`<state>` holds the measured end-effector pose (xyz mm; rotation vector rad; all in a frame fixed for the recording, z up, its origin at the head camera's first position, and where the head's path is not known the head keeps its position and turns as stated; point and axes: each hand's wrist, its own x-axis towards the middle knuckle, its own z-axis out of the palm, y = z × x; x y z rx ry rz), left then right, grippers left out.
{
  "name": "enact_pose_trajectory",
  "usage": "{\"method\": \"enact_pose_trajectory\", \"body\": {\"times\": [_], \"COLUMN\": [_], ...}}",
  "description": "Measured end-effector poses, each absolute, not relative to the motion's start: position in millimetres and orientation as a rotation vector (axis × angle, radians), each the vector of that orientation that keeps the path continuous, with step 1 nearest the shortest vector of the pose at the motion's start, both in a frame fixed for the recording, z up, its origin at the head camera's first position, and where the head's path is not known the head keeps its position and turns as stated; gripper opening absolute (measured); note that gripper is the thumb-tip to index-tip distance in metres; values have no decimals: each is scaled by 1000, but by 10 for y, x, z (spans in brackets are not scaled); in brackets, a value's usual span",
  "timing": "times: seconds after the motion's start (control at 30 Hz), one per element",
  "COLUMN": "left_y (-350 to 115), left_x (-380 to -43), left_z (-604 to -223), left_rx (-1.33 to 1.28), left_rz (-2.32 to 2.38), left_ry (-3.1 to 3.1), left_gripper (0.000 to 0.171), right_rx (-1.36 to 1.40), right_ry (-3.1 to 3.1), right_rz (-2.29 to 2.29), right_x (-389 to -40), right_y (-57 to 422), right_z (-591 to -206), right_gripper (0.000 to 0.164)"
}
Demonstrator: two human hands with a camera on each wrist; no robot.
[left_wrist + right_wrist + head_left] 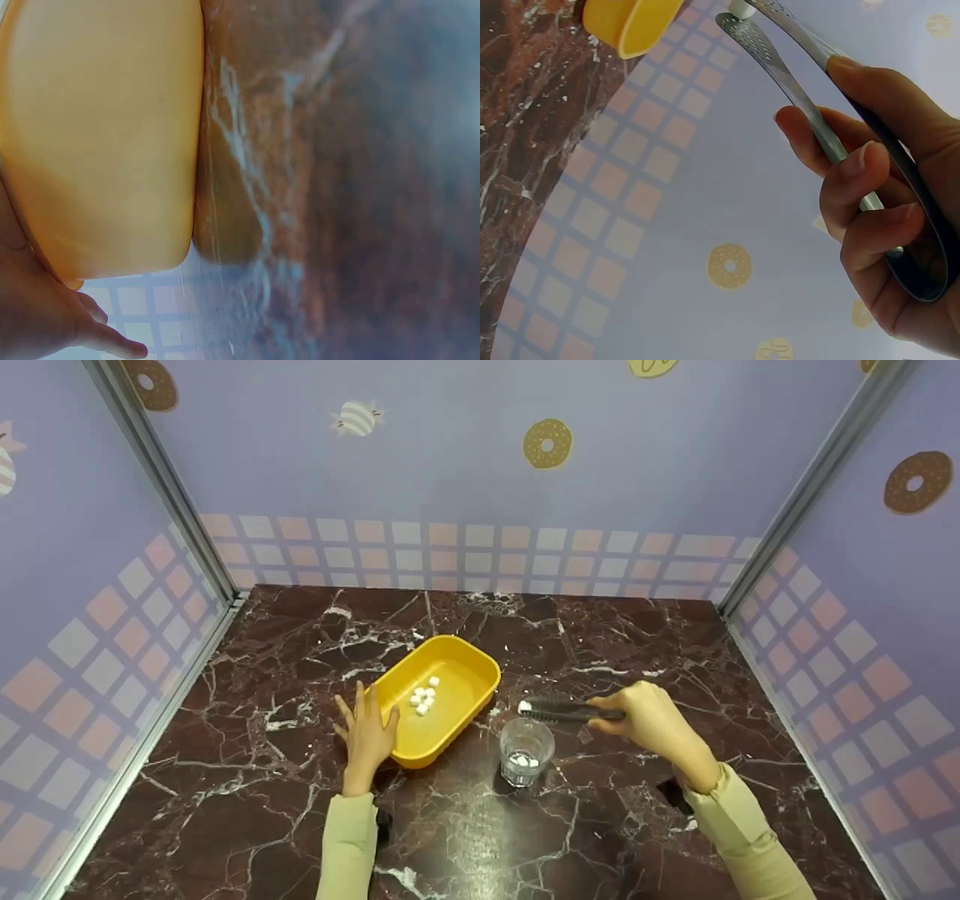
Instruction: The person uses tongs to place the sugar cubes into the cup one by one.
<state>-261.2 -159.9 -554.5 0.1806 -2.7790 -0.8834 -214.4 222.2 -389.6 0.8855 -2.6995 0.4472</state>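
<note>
My right hand (pixel 660 724) grips metal tongs (pixel 810 112) with perforated tips, its fingers curled round the arms. Between the tips is a small white cube (pixel 524 707), just above and behind the rim of a clear glass (pixel 517 776). A few white cubes (pixel 523 761) lie at the bottom of the glass. With spread, mostly straight fingers, my left hand (pixel 367 739) rests against the left side of a yellow rectangular container (pixel 461 727). Several white cubes (pixel 423 697) sit inside it. The left wrist view shows the container's outer wall, with part of the hand beside it.
Everything stands on a dark red marble-patterned tabletop (pixel 247 795). A lilac back wall (pixel 450 472) and side walls with metal corner strips enclose it. The glass stands to the right of the container, a short gap apart.
</note>
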Motion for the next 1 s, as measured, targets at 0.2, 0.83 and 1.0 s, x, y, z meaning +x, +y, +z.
{"method": "enact_pose_trajectory", "body": {"times": [0.2,0.83,1.0], "left_y": [-1602,-1610,-1608], "left_x": [-2606,-2612,-2594], "left_z": [-5539,-5543,-5527], "left_rx": [183,171,166], "left_rz": [-889,-915,-934], "left_ry": [-2785,-2785,-2770], "left_gripper": [61,61,60], "right_rx": [908,897,894], "right_ry": [-2734,-2763,-2768], "right_rz": [438,467,472], "right_x": [-2118,-2117,-2104], "right_y": [2236,2226,2209], "right_z": [-4082,-4229,-4198], "right_gripper": [22,26,27]}}
